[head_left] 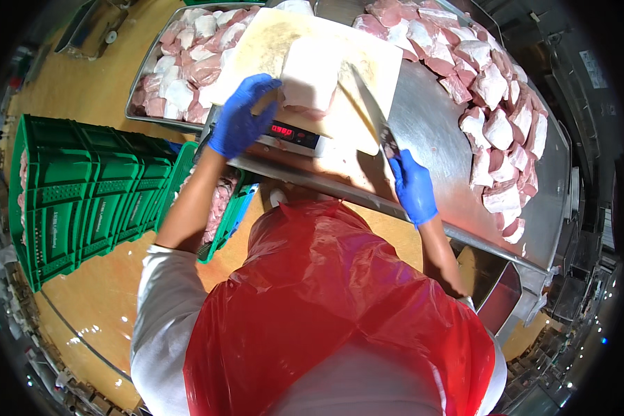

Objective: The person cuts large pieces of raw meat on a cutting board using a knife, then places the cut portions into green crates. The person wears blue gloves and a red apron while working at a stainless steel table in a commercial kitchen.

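A block of meat with a white fat top [310, 73] lies on a pale cutting board [376, 59]. To its left is my left hand [243, 118] in a blue glove, fingers apart and curved toward the meat, with nothing in them. My right hand [414, 187], also gloved in blue, grips the handle of a long knife [369, 100]. Its blade points away from me over the right part of the board, beside the meat and apart from it. Below the meat, at the board's near side, a scale [291, 137] shows a lit red display.
Many cut meat pieces [503, 132] cover the right side of the steel table [433, 152]. A metal tray [130, 104] at the far left holds more pieces. Green crates [90, 201] with meat stand at the left, below table height.
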Demonstrator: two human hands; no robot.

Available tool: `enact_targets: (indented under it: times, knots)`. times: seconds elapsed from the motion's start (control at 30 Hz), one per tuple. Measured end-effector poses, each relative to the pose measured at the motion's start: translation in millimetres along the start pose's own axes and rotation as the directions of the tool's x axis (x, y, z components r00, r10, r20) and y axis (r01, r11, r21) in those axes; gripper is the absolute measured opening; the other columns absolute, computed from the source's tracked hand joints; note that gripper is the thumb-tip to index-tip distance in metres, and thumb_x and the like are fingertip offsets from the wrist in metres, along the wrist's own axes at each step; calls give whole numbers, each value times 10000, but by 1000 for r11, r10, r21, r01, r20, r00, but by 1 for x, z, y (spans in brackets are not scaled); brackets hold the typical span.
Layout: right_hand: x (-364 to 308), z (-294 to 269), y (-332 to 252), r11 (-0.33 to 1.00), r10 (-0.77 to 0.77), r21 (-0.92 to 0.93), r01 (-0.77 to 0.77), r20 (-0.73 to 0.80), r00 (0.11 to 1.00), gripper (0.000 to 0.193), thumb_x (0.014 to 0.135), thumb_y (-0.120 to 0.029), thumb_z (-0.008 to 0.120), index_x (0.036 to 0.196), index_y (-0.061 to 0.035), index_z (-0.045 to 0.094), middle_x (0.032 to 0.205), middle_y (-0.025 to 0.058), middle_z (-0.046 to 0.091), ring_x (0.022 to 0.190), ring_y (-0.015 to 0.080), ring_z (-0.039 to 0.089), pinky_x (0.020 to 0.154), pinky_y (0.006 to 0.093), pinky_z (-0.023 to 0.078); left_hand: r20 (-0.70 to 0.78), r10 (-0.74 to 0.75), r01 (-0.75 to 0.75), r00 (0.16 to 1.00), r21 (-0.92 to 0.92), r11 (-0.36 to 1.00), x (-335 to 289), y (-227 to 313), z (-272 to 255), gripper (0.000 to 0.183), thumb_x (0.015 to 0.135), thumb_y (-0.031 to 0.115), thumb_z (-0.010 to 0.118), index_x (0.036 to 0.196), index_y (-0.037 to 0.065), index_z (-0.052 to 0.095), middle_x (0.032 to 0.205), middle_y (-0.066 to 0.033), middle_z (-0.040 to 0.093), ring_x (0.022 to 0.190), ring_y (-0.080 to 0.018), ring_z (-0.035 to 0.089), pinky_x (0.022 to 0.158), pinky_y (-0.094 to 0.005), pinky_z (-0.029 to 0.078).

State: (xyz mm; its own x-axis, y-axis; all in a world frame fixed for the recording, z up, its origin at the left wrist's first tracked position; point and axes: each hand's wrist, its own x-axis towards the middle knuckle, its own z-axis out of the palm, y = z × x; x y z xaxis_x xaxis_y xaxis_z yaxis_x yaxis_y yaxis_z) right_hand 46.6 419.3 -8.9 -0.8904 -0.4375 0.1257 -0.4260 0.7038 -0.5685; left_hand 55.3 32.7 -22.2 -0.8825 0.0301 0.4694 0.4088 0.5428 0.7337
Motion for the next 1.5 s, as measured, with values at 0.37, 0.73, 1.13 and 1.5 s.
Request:
enact_targets:
  times: [0.37,0.73,1.13,1.5]
  knots:
    - [134,4,-62,953,-302,-9,304,-137,943,181,1000,-201,596,996,-27,544,831,277,643,773,491,625,614,538,483,-103,361,-356,927,65,932,55,-32,47,389,744,72,773,1108,78,635,1241,-225,541,1142,-402,565,960,-458,496]
    - [130,57,-86,893,-391,-169,417,170,905,205,1015,-253,534,1086,-60,535,846,242,671,743,442,664,632,524,528,-283,-90,110,955,56,992,-83,41,63,199,827,24,634,1025,15,650,1041,-174,637,938,-342,642,835,-400,527]
    - [53,-66,8,812,-164,-431,393,478,863,171,965,-183,604,1087,-86,533,885,218,668,697,432,649,593,502,521,-461,-261,344,848,104,933,-112,27,8,219,846,55,672,1061,28,642,1007,-150,652,889,-314,654,802,-380,534]
    - [110,36,-95,941,-332,-56,334,35,943,161,1009,-232,554,1039,-76,530,811,246,651,736,463,640,620,533,506,-286,-22,140,958,402,905,-15,35,103,230,803,125,725,1009,38,673,1024,-118,655,938,-315,632,790,-410,542]
